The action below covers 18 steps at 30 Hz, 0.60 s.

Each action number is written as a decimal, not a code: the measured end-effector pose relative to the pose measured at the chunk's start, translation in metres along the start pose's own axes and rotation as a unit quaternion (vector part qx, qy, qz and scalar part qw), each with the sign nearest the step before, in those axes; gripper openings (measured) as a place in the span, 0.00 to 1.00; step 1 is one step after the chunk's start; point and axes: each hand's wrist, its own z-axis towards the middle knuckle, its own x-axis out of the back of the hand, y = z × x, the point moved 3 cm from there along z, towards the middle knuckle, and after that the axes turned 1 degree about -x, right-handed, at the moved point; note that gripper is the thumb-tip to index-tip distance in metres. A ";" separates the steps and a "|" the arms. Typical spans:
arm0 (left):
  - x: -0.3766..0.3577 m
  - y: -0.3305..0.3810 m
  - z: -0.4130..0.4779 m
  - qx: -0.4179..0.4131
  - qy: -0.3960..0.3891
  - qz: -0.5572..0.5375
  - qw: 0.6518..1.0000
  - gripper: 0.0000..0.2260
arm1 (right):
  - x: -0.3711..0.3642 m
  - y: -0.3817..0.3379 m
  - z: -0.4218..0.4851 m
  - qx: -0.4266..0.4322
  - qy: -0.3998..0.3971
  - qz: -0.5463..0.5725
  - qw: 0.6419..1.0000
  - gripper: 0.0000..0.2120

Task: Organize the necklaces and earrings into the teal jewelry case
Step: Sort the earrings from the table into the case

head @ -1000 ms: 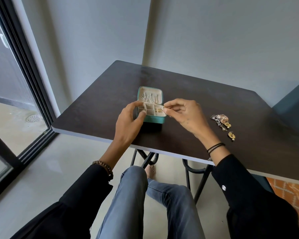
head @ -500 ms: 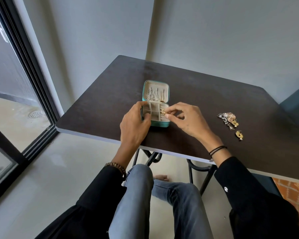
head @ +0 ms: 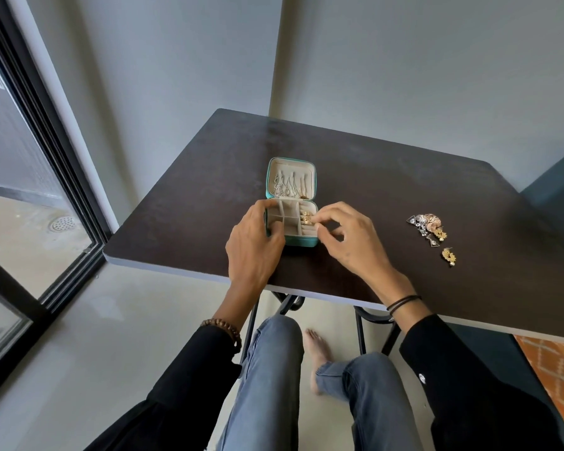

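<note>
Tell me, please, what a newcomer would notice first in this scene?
The open teal case near the table front edge draws the eye, with chains in its lid. The left hand grips its left side while the right hand has its fingertips at gold pieces in the right compartment. Off to the right, a heap of jewelry lies loose on the table.

A dark table [head: 372, 177] stands in a corner of grey walls [head: 404, 60], on black legs [head: 360, 333] over a grey floor [head: 79, 336]. Left, a black-framed glass door [head: 30, 157]; beyond it, a drain [head: 62, 223]. Near right, orange patterned fabric [head: 557, 362].
</note>
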 end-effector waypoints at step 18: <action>-0.003 0.000 0.000 -0.031 0.022 0.025 0.999 0.12 | 0.003 0.006 -0.002 -0.003 0.030 0.020 0.999 0.04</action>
